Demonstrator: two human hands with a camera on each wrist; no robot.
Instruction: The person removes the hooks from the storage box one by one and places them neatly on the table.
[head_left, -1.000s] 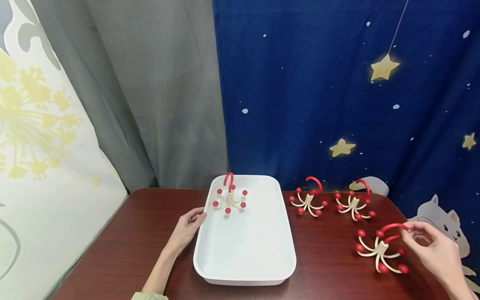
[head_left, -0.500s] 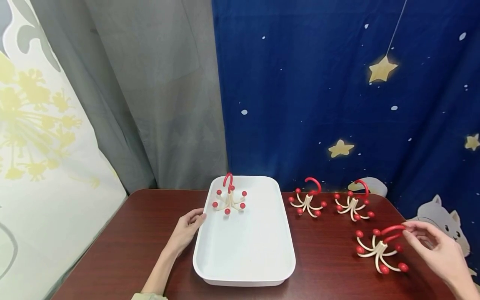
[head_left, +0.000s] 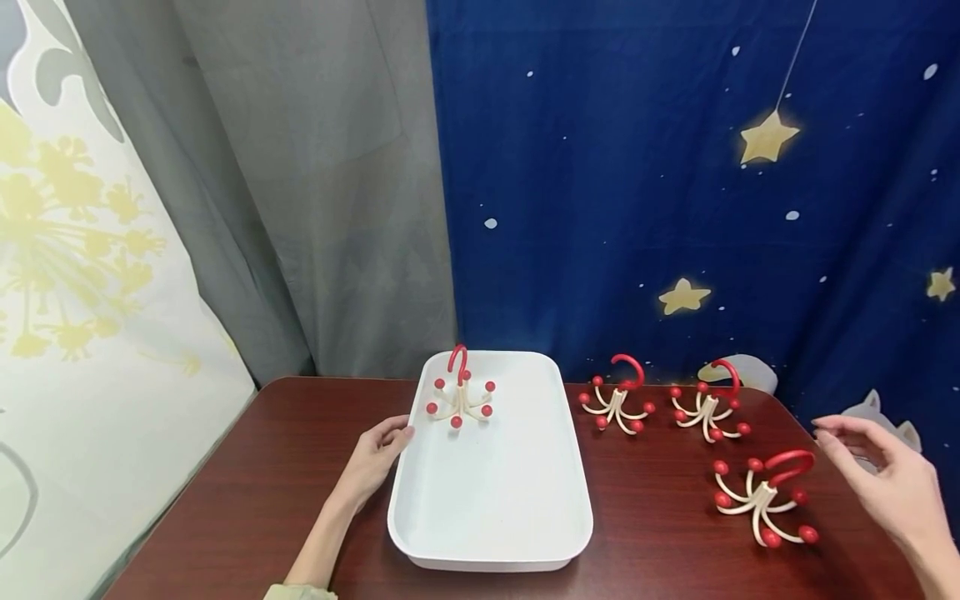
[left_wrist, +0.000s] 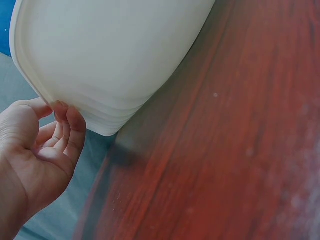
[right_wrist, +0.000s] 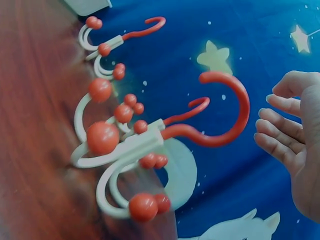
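Observation:
My left hand (head_left: 372, 457) pinches the left rim of a white tray (head_left: 498, 500) between thumb and fingers, seen closely in the left wrist view. In the tray's back left part stands a multi-arm hook hanger (head_left: 461, 398), with a red hook, cream arms and red ball tips. A matching hanger (head_left: 763, 497) stands on the table at the front right, its hook leaning toward my right hand (head_left: 888, 479). That hand hovers just above and right of the hook, apart from it, fingers loosely bent and holding nothing. The right wrist view shows this gap beside the red hook (right_wrist: 240, 107).
Two more hangers of the same kind, one (head_left: 617, 404) right of the tray and another (head_left: 707, 408) farther right, stand near the table's back edge. The dark red wooden table (head_left: 247, 500) ends at a grey curtain (head_left: 352, 208) and a blue starry curtain (head_left: 600, 167).
My right hand has let go of the front right hanger's red hook and moved up and slightly right. The hanger stays standing on the table. My left hand and the tray have not moved.

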